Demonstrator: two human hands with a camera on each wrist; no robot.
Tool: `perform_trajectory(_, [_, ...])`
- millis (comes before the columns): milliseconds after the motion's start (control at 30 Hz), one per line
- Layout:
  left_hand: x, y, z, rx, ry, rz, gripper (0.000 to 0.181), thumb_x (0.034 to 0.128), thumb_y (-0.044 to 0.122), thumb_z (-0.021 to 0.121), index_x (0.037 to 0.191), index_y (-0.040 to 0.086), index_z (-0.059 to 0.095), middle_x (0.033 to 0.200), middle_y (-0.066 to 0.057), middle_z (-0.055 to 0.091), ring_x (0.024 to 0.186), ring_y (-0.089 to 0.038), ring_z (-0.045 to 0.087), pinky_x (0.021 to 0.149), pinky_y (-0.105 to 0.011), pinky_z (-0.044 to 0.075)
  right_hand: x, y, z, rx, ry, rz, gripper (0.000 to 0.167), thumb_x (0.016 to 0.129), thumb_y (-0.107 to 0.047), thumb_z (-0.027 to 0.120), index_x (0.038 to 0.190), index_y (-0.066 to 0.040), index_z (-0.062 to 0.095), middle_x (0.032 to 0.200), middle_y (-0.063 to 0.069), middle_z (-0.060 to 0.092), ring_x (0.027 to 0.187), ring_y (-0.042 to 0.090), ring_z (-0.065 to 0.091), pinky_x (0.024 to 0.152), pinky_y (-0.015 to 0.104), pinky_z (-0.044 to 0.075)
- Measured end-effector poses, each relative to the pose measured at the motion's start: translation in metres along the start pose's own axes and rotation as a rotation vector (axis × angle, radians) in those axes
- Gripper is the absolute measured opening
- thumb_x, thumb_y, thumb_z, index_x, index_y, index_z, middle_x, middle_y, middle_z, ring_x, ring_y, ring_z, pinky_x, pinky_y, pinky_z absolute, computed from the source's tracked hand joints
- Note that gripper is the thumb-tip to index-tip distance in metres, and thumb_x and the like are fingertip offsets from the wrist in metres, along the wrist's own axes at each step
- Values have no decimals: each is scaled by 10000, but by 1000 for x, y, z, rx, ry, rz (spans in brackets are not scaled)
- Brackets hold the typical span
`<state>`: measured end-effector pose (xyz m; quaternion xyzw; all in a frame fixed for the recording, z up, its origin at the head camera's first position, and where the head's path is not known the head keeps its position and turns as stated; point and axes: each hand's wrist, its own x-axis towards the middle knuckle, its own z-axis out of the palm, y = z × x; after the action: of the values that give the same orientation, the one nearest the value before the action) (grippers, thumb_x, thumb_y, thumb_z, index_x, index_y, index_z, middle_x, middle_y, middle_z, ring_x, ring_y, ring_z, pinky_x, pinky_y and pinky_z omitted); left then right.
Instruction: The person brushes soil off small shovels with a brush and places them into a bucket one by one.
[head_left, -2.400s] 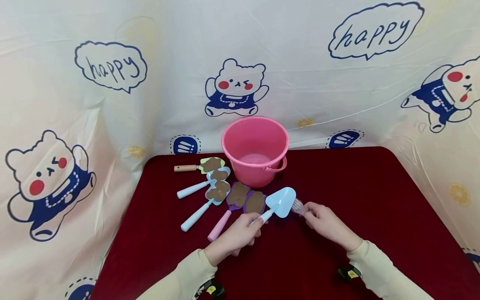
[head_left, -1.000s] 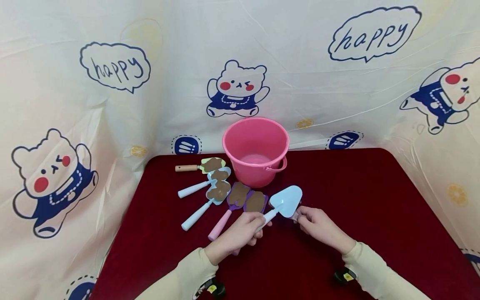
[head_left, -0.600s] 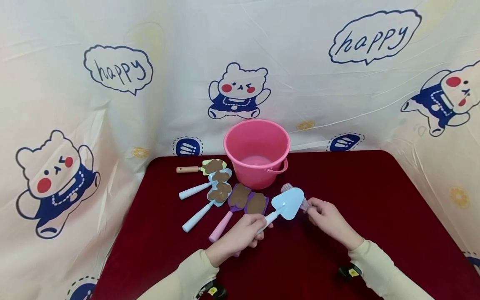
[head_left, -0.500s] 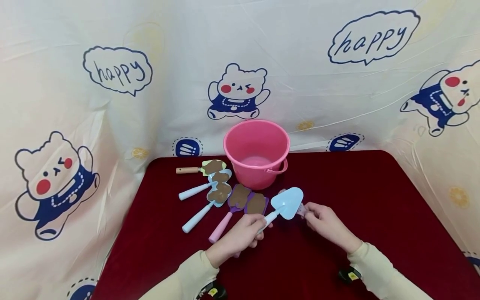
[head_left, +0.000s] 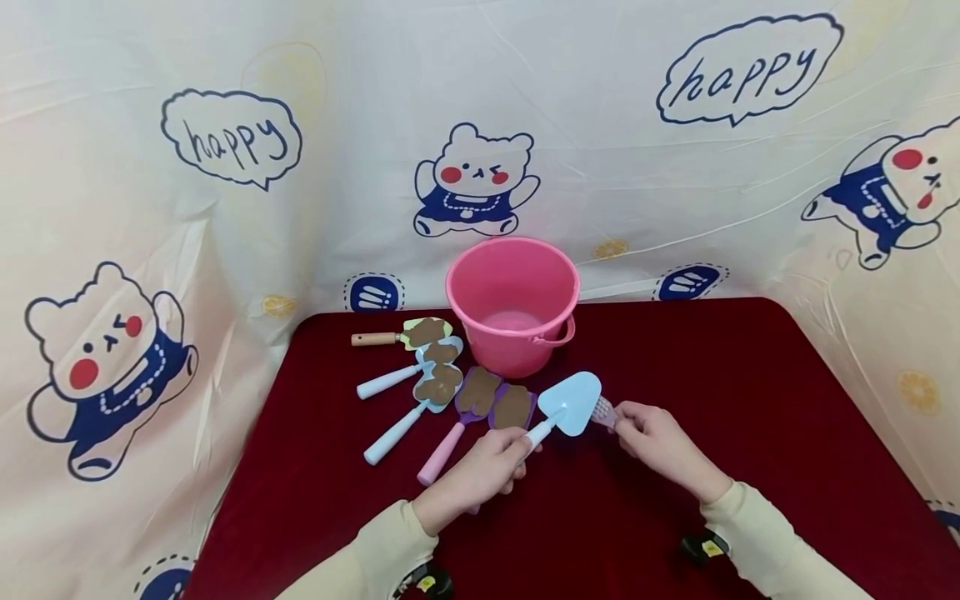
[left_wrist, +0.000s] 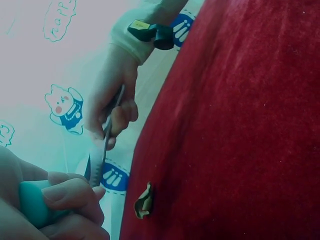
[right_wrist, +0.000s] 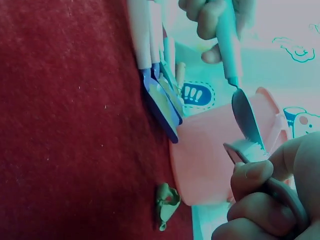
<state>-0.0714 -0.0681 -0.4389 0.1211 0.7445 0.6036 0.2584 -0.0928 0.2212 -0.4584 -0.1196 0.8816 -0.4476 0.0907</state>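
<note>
My left hand (head_left: 483, 467) grips the white handle of a small garden trowel with a light blue blade (head_left: 572, 402), held above the red tabletop. My right hand (head_left: 663, 446) pinches a thin, pinkish-grey scrubbing pad (head_left: 603, 412) with raised bumps. In the head view the pad meets the blade's right edge, partly covered by it. The right wrist view has the bent pad (right_wrist: 235, 152) at the underside of the blade (right_wrist: 246, 117). On the cloth below lies a small crumpled greenish-brown piece (right_wrist: 167, 204); it also shows in the left wrist view.
Several trowels with brown patches on their blades, such as the purple one (head_left: 478, 393) and the wooden-handled one (head_left: 375, 339), lie fanned out to the left. A pink bucket (head_left: 517, 350) stands behind. Printed cloth (head_left: 352, 125) hangs around the red table (head_left: 712, 375).
The pad has moved back and forth against the blade; half a second ago it was mostly behind it, and now its bumpy side shows at the right edge. The left hand has shifted only slightly.
</note>
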Motion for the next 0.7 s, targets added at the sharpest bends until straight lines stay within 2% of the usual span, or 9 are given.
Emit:
perform_trajectory(200, [2, -3, 3, 55, -2, 16, 336, 1106, 170, 433, 1155, -109, 613, 669, 10, 469, 472, -78, 352, 459, -218, 316, -4, 3, 11, -26, -106, -25, 153, 984, -47, 529, 894, -73, 650, 598, -83, 485, 508, 33, 435, 489, 227, 402])
perform_trajectory(267, [3, -4, 4, 86, -7, 19, 338, 1108, 178, 432, 1147, -102, 618, 670, 16, 478, 477, -78, 375, 467, -220, 337, -4, 4, 12, -38, -120, -31, 160, 980, -46, 527, 882, -74, 650, 597, -90, 481, 507, 30, 432, 491, 226, 401])
perform_trajectory(367, [4, -4, 5, 105, -8, 20, 338, 1111, 191, 433, 1142, -89, 620, 669, 16, 478, 483, -81, 388, 473, -226, 346, -2, 3, 8, -44, -80, -26, 148, 977, -47, 539, 885, -72, 652, 595, -80, 483, 500, 37, 426, 476, 229, 388])
perform_trajectory(533, [3, -4, 2, 88, 10, 12, 320, 1110, 198, 444, 1136, -71, 615, 668, 1, 470, 475, -93, 362, 447, -234, 304, 1, 1, -5, -19, 16, 7, 138, 994, -57, 541, 936, -45, 665, 602, -52, 490, 499, 51, 415, 465, 234, 374])
perform_trajectory(600, [2, -4, 1, 89, 13, 10, 315, 1108, 197, 447, 1131, -69, 616, 670, -1, 475, 472, -96, 364, 442, -236, 303, 1, 1, -6, -13, 17, 17, 141, 999, -58, 537, 943, -33, 664, 601, -50, 490, 505, 54, 419, 473, 235, 381])
perform_trajectory(700, [3, -4, -1, 102, 22, 17, 316, 1109, 193, 444, 1133, -70, 618, 673, 0, 487, 479, -93, 390, 451, -236, 325, 1, 1, -3, -17, -36, 11, 142, 995, -42, 530, 939, -31, 660, 597, -58, 489, 509, 53, 424, 479, 234, 386])
